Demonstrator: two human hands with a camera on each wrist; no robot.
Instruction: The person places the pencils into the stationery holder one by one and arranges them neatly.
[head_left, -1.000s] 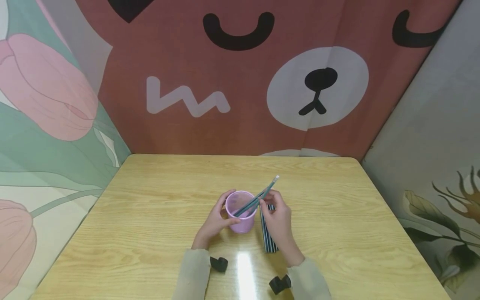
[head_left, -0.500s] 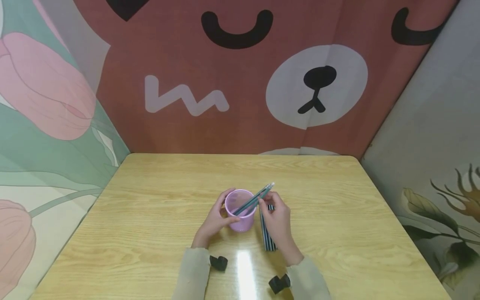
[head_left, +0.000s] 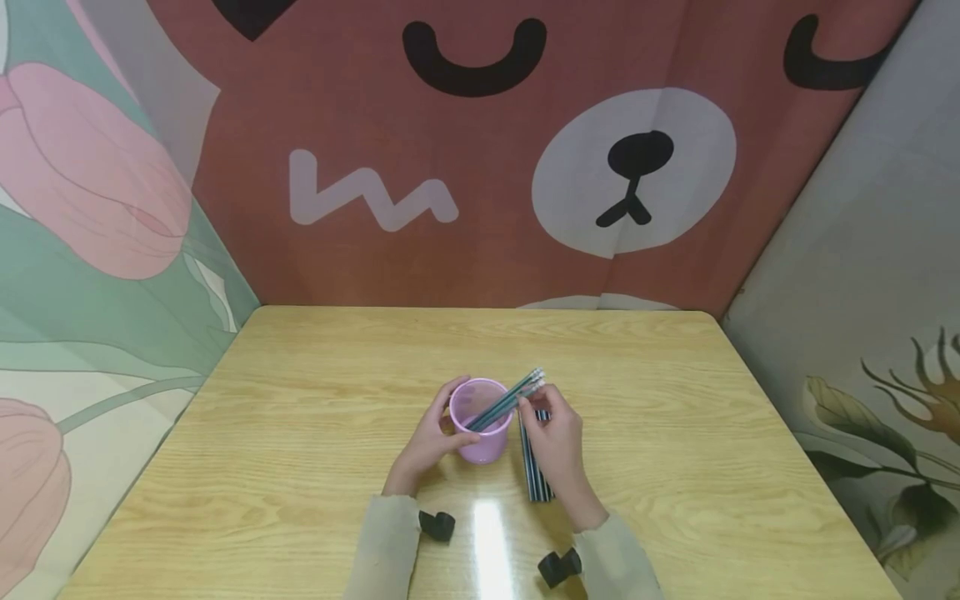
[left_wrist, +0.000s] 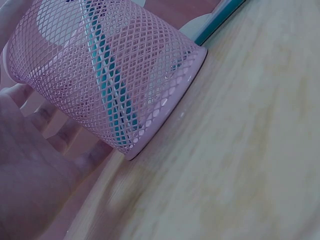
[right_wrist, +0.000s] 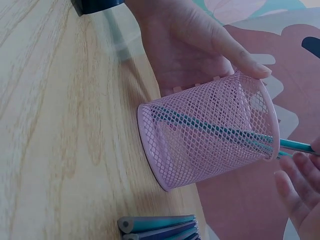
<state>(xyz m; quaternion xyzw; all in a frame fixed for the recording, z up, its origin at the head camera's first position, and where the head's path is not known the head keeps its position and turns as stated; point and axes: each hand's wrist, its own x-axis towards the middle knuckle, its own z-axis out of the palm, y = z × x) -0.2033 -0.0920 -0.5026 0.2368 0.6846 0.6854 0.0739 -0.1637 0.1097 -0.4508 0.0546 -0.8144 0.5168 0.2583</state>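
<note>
A pink mesh pencil cup (head_left: 483,450) stands upright on the table. My left hand (head_left: 429,442) holds it from the left, thumb near the front of the rim. Several teal pencils (head_left: 501,408) lean inside the cup, their white-tipped ends sticking out over the right rim. At that rim my right hand (head_left: 558,433) pinches a pencil between thumb and fingers. In the right wrist view those fingertips (right_wrist: 300,175) lie just past the cup's mouth. Through the mesh in the left wrist view, teal pencils (left_wrist: 107,75) slant down to the cup's base.
Beside the cup, partly under my right hand, a row of dark and teal striped pencils (head_left: 535,482) lies on the wooden table (head_left: 300,433). A printed fabric backdrop (head_left: 360,267) rises behind the table's far edge. Black straps with small devices (head_left: 561,569) sit at both wrists.
The pencil in my right hand has slid lower into the cup and swung left, its end now level with the others. My left hand and the cup have barely moved.
</note>
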